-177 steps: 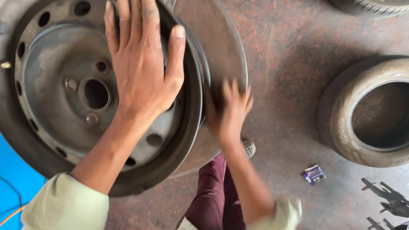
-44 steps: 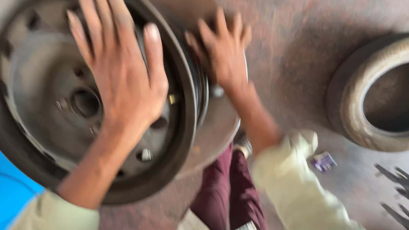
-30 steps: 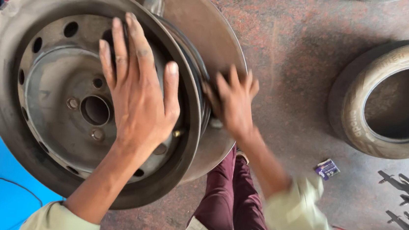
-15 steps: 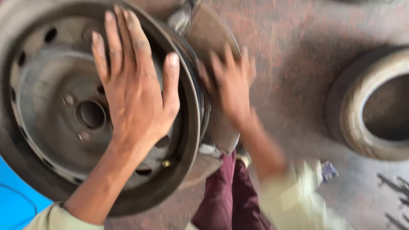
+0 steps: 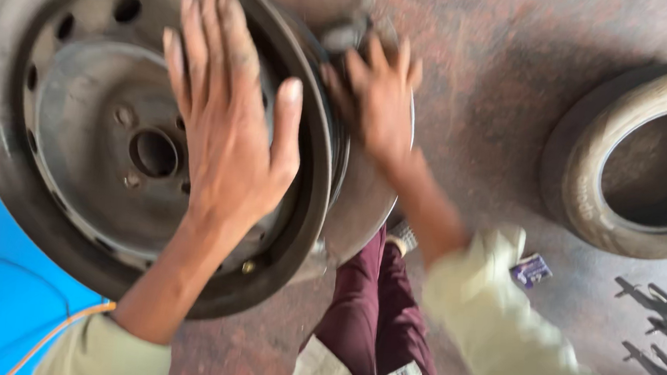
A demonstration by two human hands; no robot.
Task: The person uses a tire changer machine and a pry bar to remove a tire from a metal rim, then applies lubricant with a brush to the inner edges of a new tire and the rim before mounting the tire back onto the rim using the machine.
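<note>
The left hand (image 5: 229,134) lies flat, fingers spread and released, on the face of the steel wheel rim (image 5: 88,142), pressing rather than grasping. Just beside it, the blurred right hand (image 5: 377,103) rests splayed and unclenched on the rim's far edge. Beyond, a worn tyre (image 5: 642,158) lies on the floor, cut off at the frame.

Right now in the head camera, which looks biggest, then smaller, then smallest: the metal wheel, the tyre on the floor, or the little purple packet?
1. Wheel, biggest, though it is nearest the camera, so that helps.
2. Tyre, smaller and partly cut off at the edge.
3. Purple packet, clearly the smallest.
</note>
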